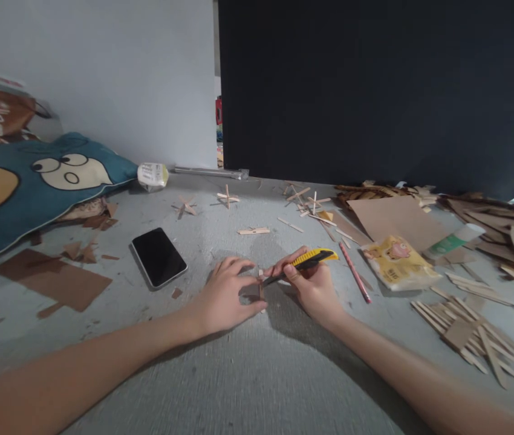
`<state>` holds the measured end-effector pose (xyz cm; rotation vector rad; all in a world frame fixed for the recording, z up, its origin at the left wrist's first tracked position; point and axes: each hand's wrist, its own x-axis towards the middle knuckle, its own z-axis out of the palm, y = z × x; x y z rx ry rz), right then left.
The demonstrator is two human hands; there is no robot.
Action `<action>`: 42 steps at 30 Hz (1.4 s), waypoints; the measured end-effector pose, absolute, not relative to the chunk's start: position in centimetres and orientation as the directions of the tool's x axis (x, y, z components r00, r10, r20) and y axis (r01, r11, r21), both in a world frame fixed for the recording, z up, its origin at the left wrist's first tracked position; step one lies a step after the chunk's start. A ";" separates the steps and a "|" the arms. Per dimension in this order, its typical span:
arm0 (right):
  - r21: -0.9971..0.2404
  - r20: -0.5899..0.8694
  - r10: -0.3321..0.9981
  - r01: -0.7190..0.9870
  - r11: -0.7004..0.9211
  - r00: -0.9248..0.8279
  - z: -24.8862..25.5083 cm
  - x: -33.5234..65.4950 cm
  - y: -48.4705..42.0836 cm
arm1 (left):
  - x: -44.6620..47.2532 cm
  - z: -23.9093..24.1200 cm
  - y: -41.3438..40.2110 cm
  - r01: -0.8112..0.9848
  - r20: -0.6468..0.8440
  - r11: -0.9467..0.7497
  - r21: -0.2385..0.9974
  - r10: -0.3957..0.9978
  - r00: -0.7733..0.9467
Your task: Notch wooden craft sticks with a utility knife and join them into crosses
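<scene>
Currently, we are gripping a cutter (315,258) (right hand (315,291)) and pinching a strip (261,292) (left hand (226,296)); crossed sticks (228,198) are standing joined, loose sticks (491,355) are lying apparently unused.

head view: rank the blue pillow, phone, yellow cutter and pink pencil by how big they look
1. Blue pillow, cropped at left
2. Phone
3. Yellow cutter, partly covered by the right hand
4. Pink pencil

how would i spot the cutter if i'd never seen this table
On the grey table, find the right hand near the middle. It holds the cutter, blade end toward the left hand. Yellow and black, it stands apart from the pink pencil lying to the right.
</scene>
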<state>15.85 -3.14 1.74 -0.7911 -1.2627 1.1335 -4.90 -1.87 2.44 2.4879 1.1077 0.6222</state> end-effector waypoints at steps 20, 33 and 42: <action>-0.942 0.298 0.952 -0.182 0.281 -0.072 1.6 15.9 -3.1 | -5.0 2.3 -1.9 0.608 0.244 -0.624 0.491 0.768 0.592; -0.938 0.311 0.947 -0.189 0.292 -0.080 1.5 15.9 -3.1 | -5.0 2.3 -1.9 0.604 0.241 -0.621 0.499 0.769 0.592; -0.934 0.317 0.945 -0.198 0.296 -0.083 1.4 15.9 -3.1 | -5.0 2.2 -1.8 0.610 0.232 -0.626 0.487 0.765 0.600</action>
